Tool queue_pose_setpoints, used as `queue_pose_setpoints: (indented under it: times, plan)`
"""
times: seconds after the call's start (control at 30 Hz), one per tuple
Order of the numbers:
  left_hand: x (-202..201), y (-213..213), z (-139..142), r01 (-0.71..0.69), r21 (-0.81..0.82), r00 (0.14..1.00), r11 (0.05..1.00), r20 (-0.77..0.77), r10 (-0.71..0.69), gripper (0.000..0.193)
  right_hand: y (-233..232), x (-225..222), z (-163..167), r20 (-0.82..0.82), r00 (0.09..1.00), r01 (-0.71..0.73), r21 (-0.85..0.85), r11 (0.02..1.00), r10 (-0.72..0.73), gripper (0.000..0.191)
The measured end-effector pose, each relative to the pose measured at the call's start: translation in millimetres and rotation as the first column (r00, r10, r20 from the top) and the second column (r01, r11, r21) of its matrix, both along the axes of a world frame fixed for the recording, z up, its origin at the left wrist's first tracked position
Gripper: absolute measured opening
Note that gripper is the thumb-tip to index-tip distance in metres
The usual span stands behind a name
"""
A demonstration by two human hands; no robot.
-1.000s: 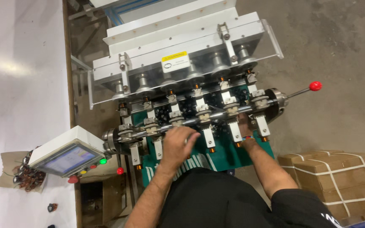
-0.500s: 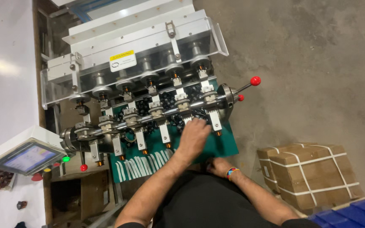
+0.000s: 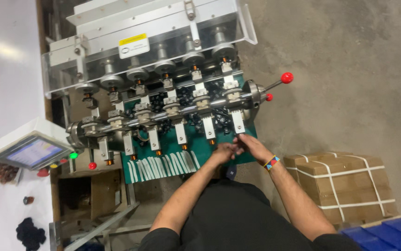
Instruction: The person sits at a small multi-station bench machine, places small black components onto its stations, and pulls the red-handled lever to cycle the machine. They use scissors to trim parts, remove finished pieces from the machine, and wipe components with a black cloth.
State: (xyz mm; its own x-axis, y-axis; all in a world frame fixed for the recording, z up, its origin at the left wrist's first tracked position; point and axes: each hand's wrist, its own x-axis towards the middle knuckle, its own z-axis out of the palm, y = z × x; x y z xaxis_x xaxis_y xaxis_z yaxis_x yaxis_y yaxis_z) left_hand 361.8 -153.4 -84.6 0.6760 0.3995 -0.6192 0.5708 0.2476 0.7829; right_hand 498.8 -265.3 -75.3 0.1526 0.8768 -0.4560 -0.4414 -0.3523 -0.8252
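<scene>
Green work mat point(image 3: 195, 139) of the multi-station metal winding machine point(image 3: 163, 93) is where both your hands meet, at its near right corner, just below the rightmost white holder point(image 3: 237, 122). From the head view, your left hand point(image 3: 222, 152) and right hand point(image 3: 251, 145) are touching each other, fingers curled in close together. Something small may be pinched between them, but the fingers cover it, so you cannot tell what either hand holds, or whether it holds anything. Your right wrist carries a striped multicoloured band point(image 3: 271, 162).

Along the mat's near edge lies a row of thin white strips point(image 3: 163, 165), left of your hands and apart from them. Above them, five white holders hang from a steel shaft point(image 3: 172, 114) that ends at the right in a lever with a red ball knob point(image 3: 286, 77). Small dark parts point(image 3: 212, 104) are heaped on the mat behind the shaft (too small and shadowed to identify). The machine's far end is cut off by the top of the frame.

At the left, a tilted white control box with a screen point(image 3: 31, 148) sits beside a lit green button point(image 3: 73, 155). A strapped brown cardboard carton point(image 3: 344, 186) stands on the concrete floor point(image 3: 349, 69) to your right, near your right forearm. A blue plastic crate point(image 3: 386, 234) shows only in part at the bottom right corner.
</scene>
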Motion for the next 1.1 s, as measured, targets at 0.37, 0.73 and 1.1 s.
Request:
queue_pose_setpoints:
  times: [0.37, 0.73, 1.1]
  plan:
    - [-139, 3, 96, -0.066, 0.471, 0.961, 0.880, 0.268, -0.071, 0.034, 2, -43, -17, -0.012, 0.923, 0.379, -0.130, 0.916, -0.384, 0.042]
    - [-242, 81, 121, 0.036, 0.632, 0.800, 0.774, 0.446, -0.402, 0.044, 46, -184, 38, -0.616, 0.763, -0.395, -0.206, 0.895, 0.195, 0.054]
    - [-304, 122, 107, -0.136, 0.477, 0.892, 0.868, 0.441, -0.103, 0.031, 98, -278, 85, 0.000, 1.000, 0.006, -0.203, 0.979, -0.006, 0.055]
